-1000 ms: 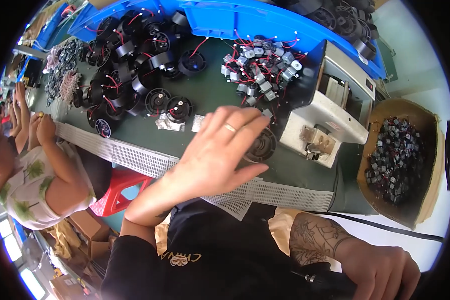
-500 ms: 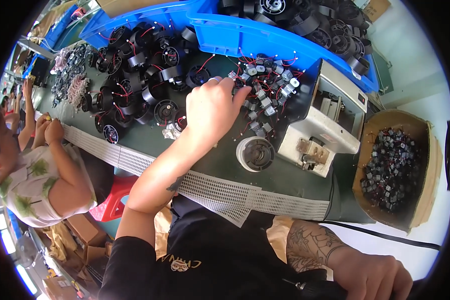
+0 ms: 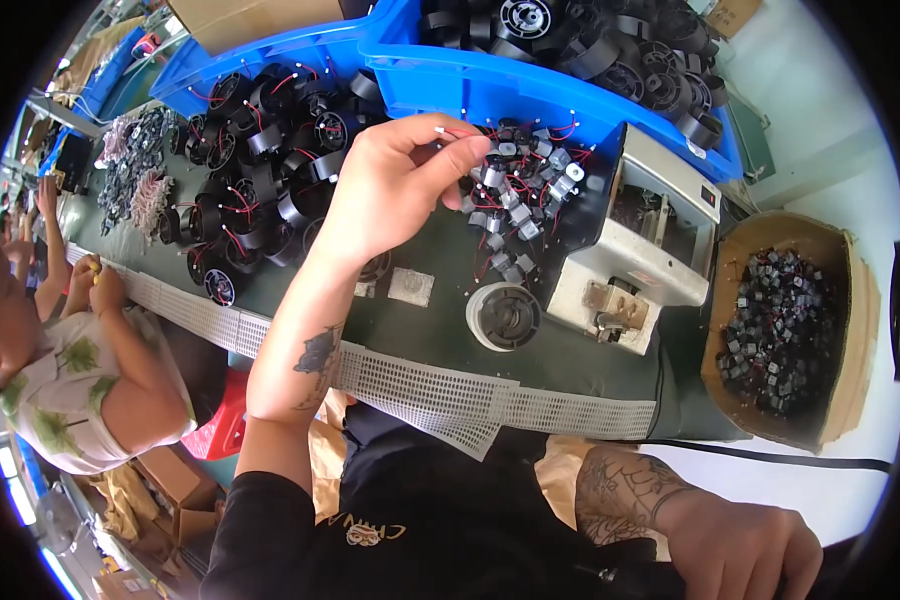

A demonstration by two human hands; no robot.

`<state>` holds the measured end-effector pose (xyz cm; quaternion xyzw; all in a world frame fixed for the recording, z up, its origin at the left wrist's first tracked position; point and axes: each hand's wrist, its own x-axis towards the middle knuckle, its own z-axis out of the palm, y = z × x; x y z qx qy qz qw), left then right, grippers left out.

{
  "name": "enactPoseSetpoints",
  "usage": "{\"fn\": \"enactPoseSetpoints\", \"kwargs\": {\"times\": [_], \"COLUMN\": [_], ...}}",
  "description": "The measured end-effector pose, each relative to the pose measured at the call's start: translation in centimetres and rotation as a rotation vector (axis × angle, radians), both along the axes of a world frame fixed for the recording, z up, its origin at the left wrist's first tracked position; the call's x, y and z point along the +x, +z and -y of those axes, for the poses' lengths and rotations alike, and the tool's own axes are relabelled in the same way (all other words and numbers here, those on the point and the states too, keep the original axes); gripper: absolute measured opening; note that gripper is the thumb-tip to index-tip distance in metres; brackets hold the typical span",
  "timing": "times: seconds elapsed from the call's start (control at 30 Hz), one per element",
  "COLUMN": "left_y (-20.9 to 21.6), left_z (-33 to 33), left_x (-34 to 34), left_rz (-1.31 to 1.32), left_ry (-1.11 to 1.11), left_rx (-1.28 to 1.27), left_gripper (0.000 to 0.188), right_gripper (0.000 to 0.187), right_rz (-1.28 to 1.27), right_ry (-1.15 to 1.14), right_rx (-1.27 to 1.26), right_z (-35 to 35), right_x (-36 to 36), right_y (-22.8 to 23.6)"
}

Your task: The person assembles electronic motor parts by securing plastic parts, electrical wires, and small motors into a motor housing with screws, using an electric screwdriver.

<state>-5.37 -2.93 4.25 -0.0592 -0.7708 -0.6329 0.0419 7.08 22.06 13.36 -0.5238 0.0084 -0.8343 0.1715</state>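
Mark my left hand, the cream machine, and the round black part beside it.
Left hand [image 3: 395,185]: head view, back of the hand.
Cream machine [image 3: 638,256]: head view, its casing.
Round black part [image 3: 510,316]: head view, its centre.

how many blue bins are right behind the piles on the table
2: the left bin, behind the pile of black cases, and the right bin, behind the pile of small motors. More could be hidden behind them.
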Motion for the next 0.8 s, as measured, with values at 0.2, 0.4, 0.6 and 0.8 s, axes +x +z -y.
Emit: {"fn": "enactPoseSetpoints", "kwargs": {"times": [0.2,0.4,0.6,0.8], "left_y": [0.7,-0.5,-1.0,-1.5], "left_z": [0.4,-1.3,-2.1,-3.0], "left_x": [1.9,3.8,4.3,4.6], "left_rz": [-0.251,-0.283,-0.339,-0.316], "left_ry": [-0.526,-0.607,-0.583,-0.507], "left_rx": [-0.115,-0.258,-0.334,-0.373], "left_gripper": [0.006,0.013,0.018,0.025], "right_gripper": [0.041,0.065,0.05,0.063], "right_rz": [0.121,-0.136,-0.018,-0.142], "right_ry": [-0.515,-0.942,-1.298,-1.294], "right_rx": [0.295,0.742,0.641,0.726], "right_z": [-2.3,-4.1,-1.4,-2.9], "right_x": [-0.8,-2.6,-4.0,-5.3], "right_y": [-2.6,-4.5,-6.0,-7.1]}}
